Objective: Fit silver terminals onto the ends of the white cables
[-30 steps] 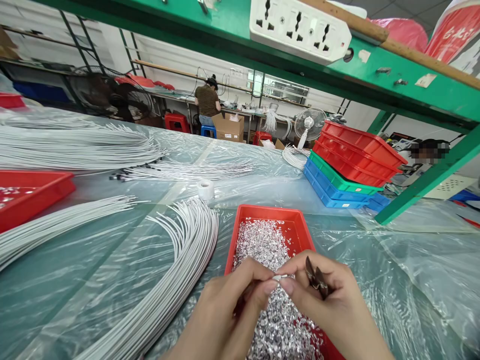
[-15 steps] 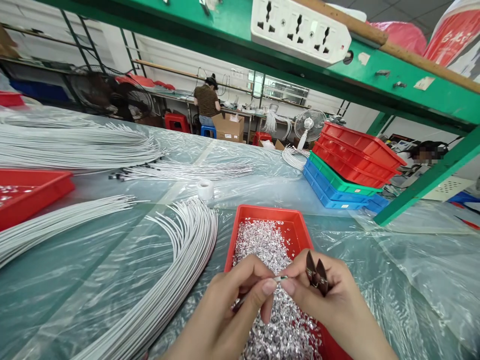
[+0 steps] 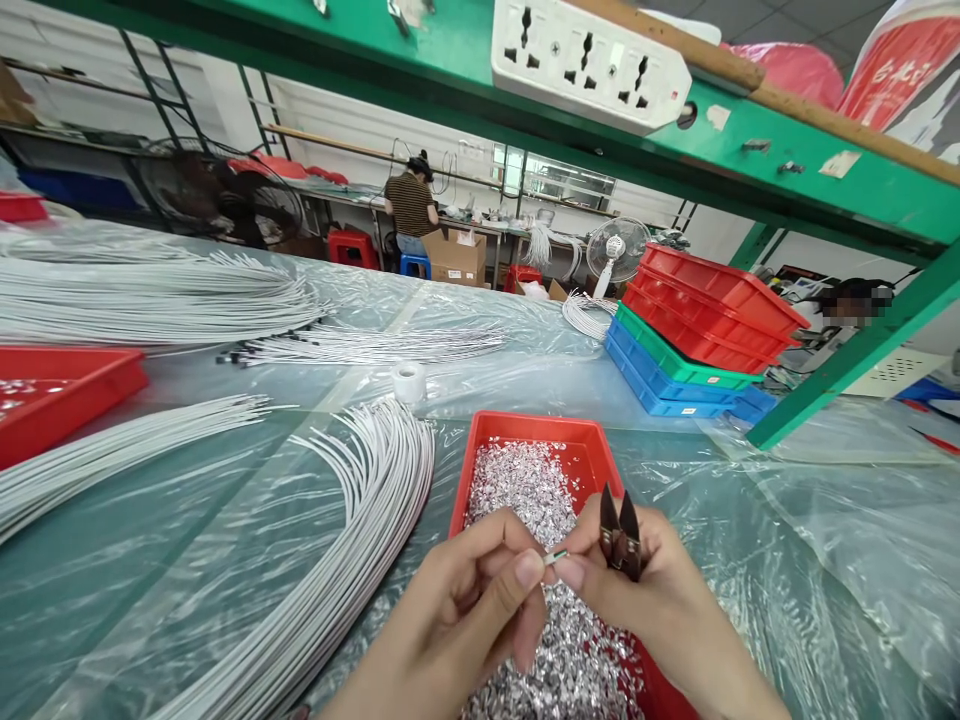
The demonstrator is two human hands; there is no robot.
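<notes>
My left hand (image 3: 480,600) pinches a white cable between thumb and forefinger, just above the red tray. The cable's short end (image 3: 556,557) sticks out and shows a bit of green inner wire. My right hand (image 3: 637,590) is closed, its thumb and forefinger tips meeting at that cable end. Tucked in the same hand are dark wire snips (image 3: 619,535), blades pointing up and slightly apart. Beneath both hands lies the red tray (image 3: 540,426), holding a heap of silvery foil scraps (image 3: 521,485). The rest of the held cable is hidden behind my left hand.
A thick bundle of white cables (image 3: 375,520) curves along my left. More cable bundles (image 3: 135,300) and another red tray (image 3: 82,390) lie farther left. Stacked bins (image 3: 705,310) stand back right, beside a green post (image 3: 862,350). A white tape roll (image 3: 409,381) sits behind the tray.
The snips in my right hand have turned more upright and shifted slightly left. My fingers have tilted the cable end, and more of its green wire shows.
</notes>
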